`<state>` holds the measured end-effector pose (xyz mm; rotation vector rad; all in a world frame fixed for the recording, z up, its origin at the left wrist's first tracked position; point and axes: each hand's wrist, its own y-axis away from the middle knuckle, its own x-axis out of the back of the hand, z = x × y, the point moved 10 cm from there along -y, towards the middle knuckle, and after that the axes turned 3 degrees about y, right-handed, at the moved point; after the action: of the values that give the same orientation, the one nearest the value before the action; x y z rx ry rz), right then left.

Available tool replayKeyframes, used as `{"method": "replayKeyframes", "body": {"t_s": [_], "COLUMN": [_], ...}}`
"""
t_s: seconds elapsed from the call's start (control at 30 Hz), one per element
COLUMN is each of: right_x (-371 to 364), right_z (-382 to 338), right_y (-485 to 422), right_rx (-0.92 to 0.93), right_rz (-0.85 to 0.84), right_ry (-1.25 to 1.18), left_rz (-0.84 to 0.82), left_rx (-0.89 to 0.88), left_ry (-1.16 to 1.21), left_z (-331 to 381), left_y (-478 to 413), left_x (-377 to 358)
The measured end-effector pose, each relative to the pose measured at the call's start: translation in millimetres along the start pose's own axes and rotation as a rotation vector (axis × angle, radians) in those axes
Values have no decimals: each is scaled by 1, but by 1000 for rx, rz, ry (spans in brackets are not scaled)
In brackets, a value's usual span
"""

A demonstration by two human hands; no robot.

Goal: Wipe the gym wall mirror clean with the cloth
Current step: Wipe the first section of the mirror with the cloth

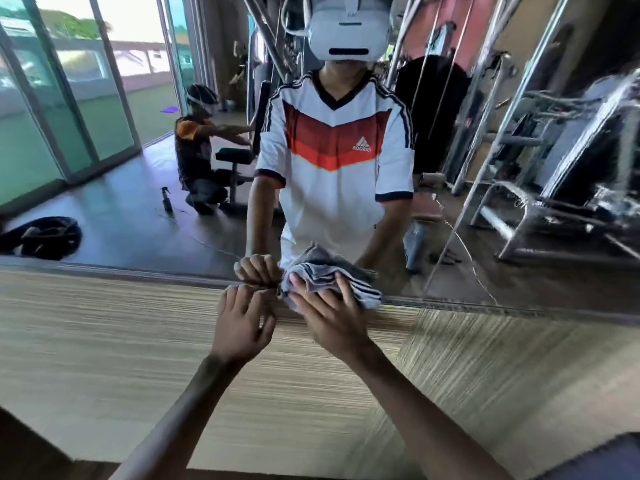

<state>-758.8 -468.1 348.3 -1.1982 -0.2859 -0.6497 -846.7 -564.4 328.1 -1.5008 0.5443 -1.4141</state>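
Observation:
The wall mirror [138, 223] fills the upper half of the view, its lower edge running above a wood-grain wall panel. A grey striped cloth [363, 294] is bunched against the mirror's bottom edge. My right hand [332, 320] lies flat on the cloth, fingers spread, pressing it to the glass. My left hand [242, 320] is just to the left of the cloth, fingers curled at the mirror's lower edge, and its fingertips seem to pinch the cloth's corner. Both hands and the cloth show reflected in the glass.
The wood-grain panel [104, 341] spans the wall below the mirror. The mirror reflects me in a white jersey, another person crouching by a bench, a spray bottle [167, 199] on the floor, gym machines at right and glass doors at left.

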Motion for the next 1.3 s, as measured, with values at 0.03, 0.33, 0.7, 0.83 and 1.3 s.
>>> {"method": "replayKeyframes", "body": {"t_s": [0.03, 0.33, 0.7, 0.83, 1.3], "right_x": [3, 52, 35, 33, 37], "right_z": [8, 153, 104, 113, 101], "right_y": [6, 101, 6, 49, 19], "right_rx": [34, -109, -477, -332, -249], "right_rz": [-5, -37, 201, 108, 126], "right_ry": [27, 249, 228, 281, 287], "left_rz": [-3, 51, 221, 296, 323], "left_rx": [-1, -2, -166, -200, -271], "left_ry": [-13, -17, -177, -221, -213], "left_z": [-2, 13, 51, 52, 50], "left_y": [-2, -20, -122, -118, -111], "left_x": [0, 11, 5, 6, 7]}}
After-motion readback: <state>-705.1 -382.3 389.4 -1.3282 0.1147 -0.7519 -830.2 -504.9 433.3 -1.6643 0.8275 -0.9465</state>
